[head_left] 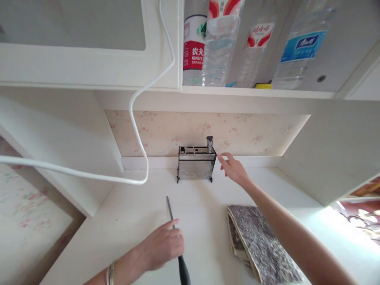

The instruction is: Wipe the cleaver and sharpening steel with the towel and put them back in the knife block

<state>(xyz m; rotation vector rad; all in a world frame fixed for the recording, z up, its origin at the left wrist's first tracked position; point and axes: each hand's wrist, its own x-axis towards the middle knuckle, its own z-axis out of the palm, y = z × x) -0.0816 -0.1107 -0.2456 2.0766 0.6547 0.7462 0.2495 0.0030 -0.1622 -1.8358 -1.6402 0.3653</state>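
My left hand [168,243] is closed around a sharpening steel [183,271], whose thin grey rod points away from me and whose black handle hangs below the fist. At the back of the white surface stands a knife rack [196,168] with a metal top, black edges and clear sides. A dark upright handle [209,144] sticks out at its right end, and a small black piece sits in the top at the left. My right hand [233,168] is beside the rack's upper right corner, fingers apart and holding nothing; I cannot tell whether a fingertip touches the rack.
A folded grey fuzzy cloth [264,245] lies on the white surface [133,229] under my right forearm. A white cable [138,134] hangs down at the left in front of the cabinet. Water bottles [221,47] stand on the shelf above. Side panels bound the niche.
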